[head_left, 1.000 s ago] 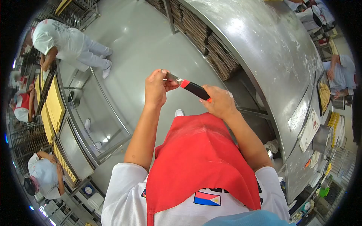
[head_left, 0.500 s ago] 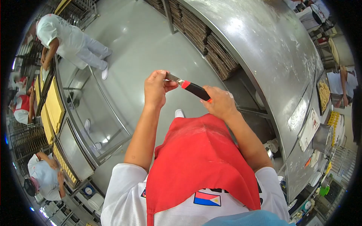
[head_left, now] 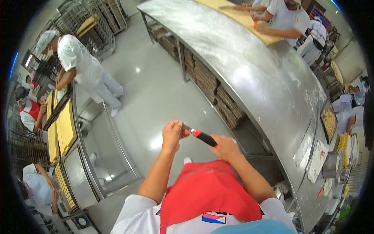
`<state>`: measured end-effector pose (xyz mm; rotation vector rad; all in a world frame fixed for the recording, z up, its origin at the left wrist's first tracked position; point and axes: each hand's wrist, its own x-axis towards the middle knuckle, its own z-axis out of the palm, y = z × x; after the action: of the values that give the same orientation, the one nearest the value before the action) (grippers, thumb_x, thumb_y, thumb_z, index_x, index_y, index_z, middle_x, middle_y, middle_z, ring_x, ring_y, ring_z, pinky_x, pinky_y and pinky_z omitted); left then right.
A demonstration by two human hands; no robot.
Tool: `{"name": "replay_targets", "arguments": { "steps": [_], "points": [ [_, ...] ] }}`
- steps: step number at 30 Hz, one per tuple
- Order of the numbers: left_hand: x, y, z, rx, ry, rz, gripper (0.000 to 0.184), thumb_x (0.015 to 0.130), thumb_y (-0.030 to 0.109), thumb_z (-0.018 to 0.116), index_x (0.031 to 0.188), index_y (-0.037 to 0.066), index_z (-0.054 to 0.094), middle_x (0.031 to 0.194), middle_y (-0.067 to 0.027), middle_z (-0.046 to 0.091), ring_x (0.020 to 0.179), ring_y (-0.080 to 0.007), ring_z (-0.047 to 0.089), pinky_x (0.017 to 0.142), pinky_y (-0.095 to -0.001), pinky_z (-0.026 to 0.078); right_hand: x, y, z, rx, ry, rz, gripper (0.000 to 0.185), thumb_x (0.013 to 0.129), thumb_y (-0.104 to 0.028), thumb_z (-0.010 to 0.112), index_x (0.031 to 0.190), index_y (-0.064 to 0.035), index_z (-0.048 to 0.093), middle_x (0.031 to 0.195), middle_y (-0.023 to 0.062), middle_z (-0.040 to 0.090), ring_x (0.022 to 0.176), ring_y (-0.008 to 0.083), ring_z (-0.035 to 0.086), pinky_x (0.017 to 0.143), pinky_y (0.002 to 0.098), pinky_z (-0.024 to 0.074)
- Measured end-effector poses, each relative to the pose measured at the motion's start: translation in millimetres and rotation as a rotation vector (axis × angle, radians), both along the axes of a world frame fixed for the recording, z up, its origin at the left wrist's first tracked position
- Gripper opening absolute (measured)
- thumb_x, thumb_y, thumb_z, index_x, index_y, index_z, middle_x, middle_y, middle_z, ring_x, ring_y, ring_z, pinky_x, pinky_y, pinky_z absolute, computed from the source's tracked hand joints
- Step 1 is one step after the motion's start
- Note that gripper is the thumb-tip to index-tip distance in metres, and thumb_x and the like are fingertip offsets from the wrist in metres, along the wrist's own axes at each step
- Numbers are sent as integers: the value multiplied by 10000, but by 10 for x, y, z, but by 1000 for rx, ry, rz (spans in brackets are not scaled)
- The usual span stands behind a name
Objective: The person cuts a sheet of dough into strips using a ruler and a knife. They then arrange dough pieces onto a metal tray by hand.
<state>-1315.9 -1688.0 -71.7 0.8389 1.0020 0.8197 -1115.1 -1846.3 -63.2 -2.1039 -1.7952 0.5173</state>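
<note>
In front of my red apron [head_left: 212, 175], I hold a scraper [head_left: 205, 137] with a black handle, red ends and a short metal neck. My right hand [head_left: 227, 148] is closed round the back end of the handle. At the other end, the fingers of my left hand [head_left: 172, 135] are closed on the metal blade and hide most of it. The tool slants down from left to right, above the floor.
A long floury steel table [head_left: 249, 58] curves along my right, with stacked dark trays [head_left: 200, 72] beneath it. To my left, several people work by yellow sheets [head_left: 65, 126] on trays. Others roll or cut a yellow sheet [head_left: 233, 17] at the table's far end.
My view has tilted up, so the hands and scraper appear lower and the table's far end shows. My grip on the scraper looks much the same.
</note>
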Motion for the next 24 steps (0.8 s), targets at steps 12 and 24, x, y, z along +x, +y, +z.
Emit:
{"name": "replay_targets", "arguments": {
  "steps": [12,24],
  "points": [
    [-193,109,46,13,-9,28,109,966,114,609,949,9,637,831,-60,645,629,-145,645,648,-326,633,-151,178,98,-16,44,40,367,880,-362,756,1158,-153,642,1075,102,726,1017,349,703,844,505,542],
    [-630,291,-65,-94,-73,31,124,968,135,620,1009,19,606,917,-104,665,659,-182,683,689,-367,645,-441,379,102,-44,18,107,389,882,-354,757,1206,-169,648,1042,102,723,1013,357,697,864,505,540]
  ]
}}
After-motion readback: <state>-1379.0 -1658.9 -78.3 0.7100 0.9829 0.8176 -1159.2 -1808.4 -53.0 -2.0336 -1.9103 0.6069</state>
